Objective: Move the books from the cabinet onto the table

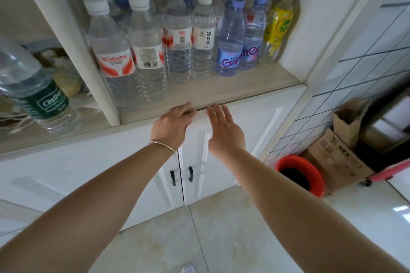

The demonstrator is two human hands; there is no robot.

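Two bare hands reached toward the white cabinet (255,122). The left hand (172,125) had its fingers curled over the top edge of the left door (124,162), just under the shelf (199,93), so its grip was closed lightly on that edge. A thin metal bangle (162,146) circled the left wrist. The right hand (224,131) lay flat and open against the right door (250,131), fingers spread and pointing up toward the same edge, holding nothing.

Both doors were shut, and two small black handles (173,177) sat side by side at the seam between them. No book showed anywhere; whether any lay behind the doors could not be told.

On the shelf above stood a crowd of plastic bottles. About sixteen caps could be counted: roughly nine white, six blue and one yellow, though the back row was partly hidden. The yellow-capped bottle (278,26) stood at the far right. One larger green-labelled bottle (37,86) stood alone in the left compartment, beyond the upright divider (73,44).

On the floor to the right sat one red bucket (299,175), and beside it two brown cardboard boxes (337,162) against the tiled wall (366,62).
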